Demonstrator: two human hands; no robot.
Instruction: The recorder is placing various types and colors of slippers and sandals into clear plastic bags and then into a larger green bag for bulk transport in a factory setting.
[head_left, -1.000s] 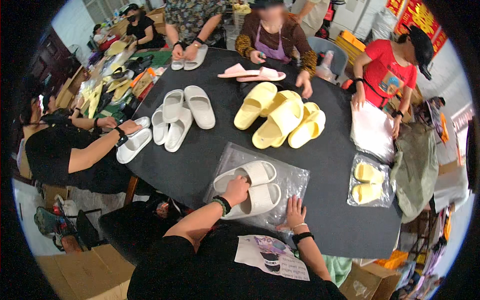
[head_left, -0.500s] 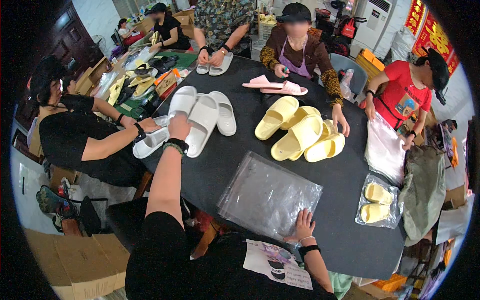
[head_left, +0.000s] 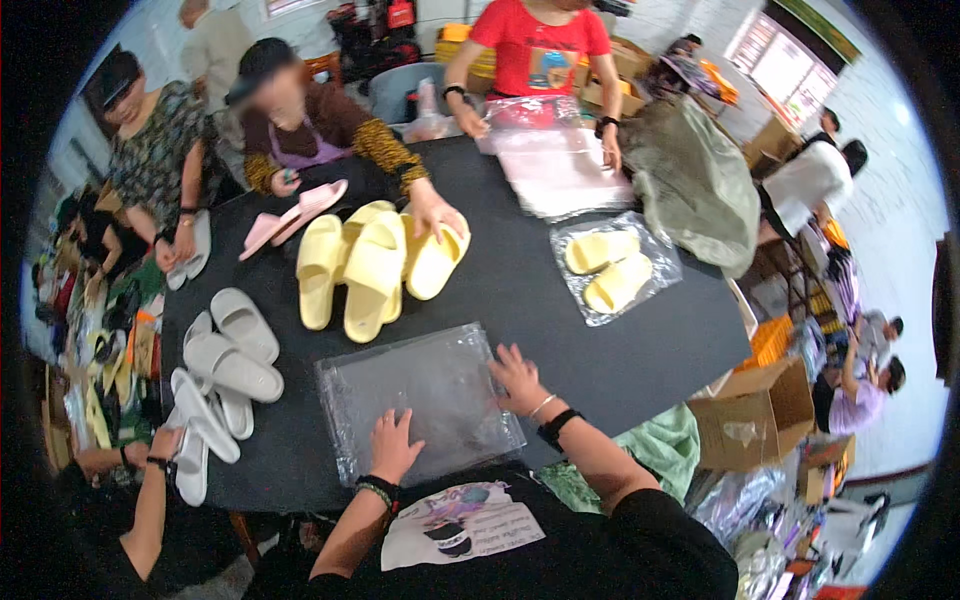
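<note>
A stack of clear plastic bags (head_left: 415, 400) lies flat on the dark table in front of me. My left hand (head_left: 396, 447) rests over the near part of the stack, its fingers apart. At the stack's right edge is my right hand (head_left: 518, 382), also with spread fingers and holding nothing. Beyond the bags stand several yellow slide sandals (head_left: 375, 265), leaning on each other. To the left is a pile of grey-white slides (head_left: 232, 365).
A co-worker's hand (head_left: 436, 212) touches the rightmost yellow slide. Pink slides (head_left: 293, 218) lie at the far left. Right of centre, a bagged yellow pair (head_left: 612, 268) lies beside a drab green sack (head_left: 692, 185). Someone in red handles pale bags (head_left: 565, 170). A cardboard box (head_left: 755, 415) stands right of the table.
The view has swung to the right. My left hand has left the grey-white slides and come over to the plastic bags. My right hand now lies farther up their right edge.
</note>
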